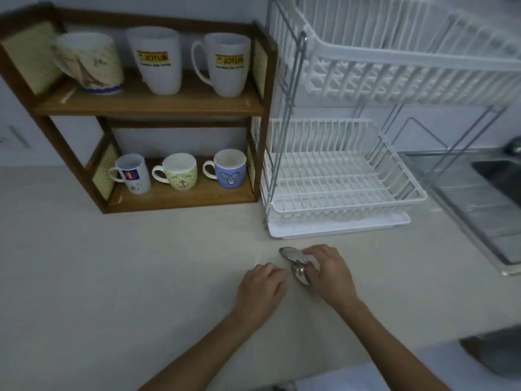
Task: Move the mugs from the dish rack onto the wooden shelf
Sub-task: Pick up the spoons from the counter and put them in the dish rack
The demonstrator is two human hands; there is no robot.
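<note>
Six mugs stand on the wooden shelf (pixel 146 104), left of the white dish rack (pixel 346 176). In front of the rack, the right hand (pixel 328 270) grips metal spoons (pixel 294 263); the left hand (pixel 260 289) rests loosely curled, holding nothing.

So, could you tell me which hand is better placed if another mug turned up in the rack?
The left hand, tentatively: it rests free on the counter, while the right hand is holding a shiny metal object. The dish rack looks empty.
</note>
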